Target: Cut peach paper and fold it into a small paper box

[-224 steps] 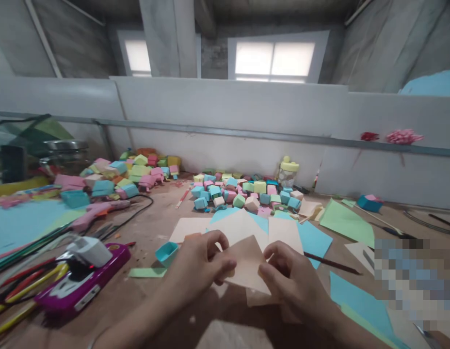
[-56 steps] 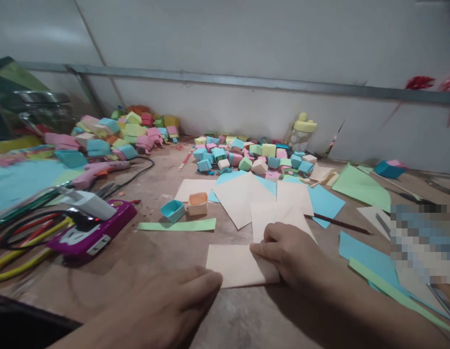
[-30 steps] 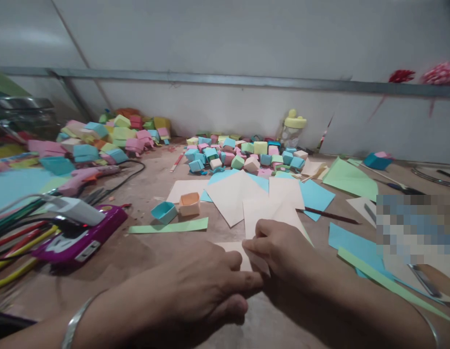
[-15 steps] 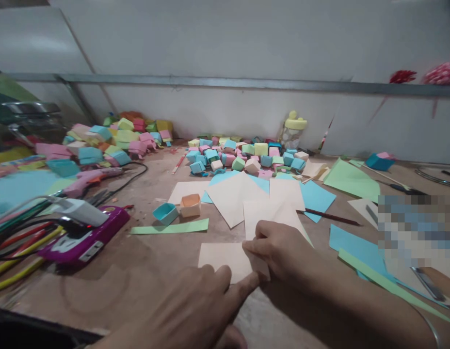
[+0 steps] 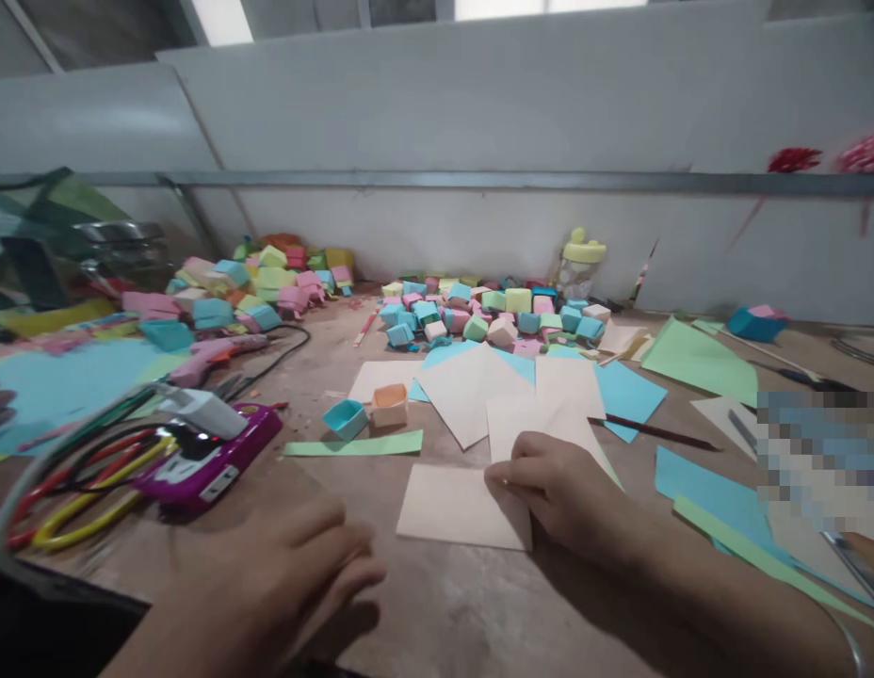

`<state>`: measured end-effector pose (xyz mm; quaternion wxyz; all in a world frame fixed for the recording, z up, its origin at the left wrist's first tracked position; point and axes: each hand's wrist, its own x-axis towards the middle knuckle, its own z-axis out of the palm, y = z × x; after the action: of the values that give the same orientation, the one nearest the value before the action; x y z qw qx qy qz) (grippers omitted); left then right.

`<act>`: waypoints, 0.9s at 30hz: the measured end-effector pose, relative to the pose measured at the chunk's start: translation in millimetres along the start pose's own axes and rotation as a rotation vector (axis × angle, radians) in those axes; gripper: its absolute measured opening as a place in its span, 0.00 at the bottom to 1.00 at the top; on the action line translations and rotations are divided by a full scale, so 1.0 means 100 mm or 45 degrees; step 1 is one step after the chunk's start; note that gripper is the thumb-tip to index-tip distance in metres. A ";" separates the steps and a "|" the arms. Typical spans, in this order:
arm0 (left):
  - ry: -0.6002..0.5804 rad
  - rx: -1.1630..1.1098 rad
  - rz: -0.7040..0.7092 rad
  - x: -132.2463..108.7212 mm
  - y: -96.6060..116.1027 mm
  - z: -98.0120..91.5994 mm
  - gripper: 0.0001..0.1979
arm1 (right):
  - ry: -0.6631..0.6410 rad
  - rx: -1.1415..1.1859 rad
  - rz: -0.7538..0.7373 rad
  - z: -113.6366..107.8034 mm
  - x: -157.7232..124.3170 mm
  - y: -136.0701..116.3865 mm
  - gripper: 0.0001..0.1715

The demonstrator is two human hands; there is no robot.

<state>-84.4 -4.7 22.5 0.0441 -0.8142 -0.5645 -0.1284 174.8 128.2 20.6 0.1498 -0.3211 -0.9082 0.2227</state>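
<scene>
One peach sheet (image 5: pixel 458 506) lies flat on the worn table (image 5: pixel 437 612), near the front edge and just right of the middle. The right hand (image 5: pixel 568 492) rests on its right-hand edge, fingers bent, with the thumb and forefinger closed on the upper right corner, pinning the paper down. A thin bangle (image 5: pixel 850 642) shows low on that forearm. The left hand (image 5: pixel 282 579) sits well apart from the sheet, down at the left, palm down on the table with the fingers loosely curled and nothing in them.

Just behind the right hand, loose peach sheets (image 5: pixel 472 391) overlap one another, partly covering a blue sheet (image 5: pixel 631 395). A dark pencil (image 5: pixel 653 431) lies across that blue sheet's near corner. Left of the stack, a green paper strip (image 5: pixel 352 444) lies flat, and just behind it stand a small blue paper box (image 5: pixel 345 419) and a small peach paper box (image 5: pixel 390 405), side by side and both open at the top.

Farther left, a purple device (image 5: pixel 211 461) lies with a white block on it, beside a tangle of red and yellow cords (image 5: pixel 76 490). A pink glue gun (image 5: pixel 211 356) lies behind them.

Along the wall, a heap of folded paper boxes (image 5: pixel 490 315) in blue, pink, green and yellow spreads out, with a yellow-lidded jar (image 5: pixel 582 268) at its right end. A second heap (image 5: pixel 267 282) sits to the left. A green sheet (image 5: pixel 698 363) lies at the right.
</scene>
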 end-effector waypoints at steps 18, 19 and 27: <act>0.313 -0.213 0.255 0.87 0.14 -0.04 0.13 | 0.029 0.686 0.303 -0.16 0.02 -0.02 0.14; 0.319 -0.205 0.271 0.84 0.14 -0.03 0.13 | 0.031 0.713 0.328 -0.16 0.03 -0.01 0.14; 0.327 -0.278 0.165 0.68 0.31 -0.09 0.10 | 0.156 0.897 0.416 -0.15 0.02 -0.03 0.12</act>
<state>-34.8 44.4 51.3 0.0353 -0.8257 -0.4832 -0.2888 178.0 132.0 35.1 0.2673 -0.4031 -0.7026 0.5220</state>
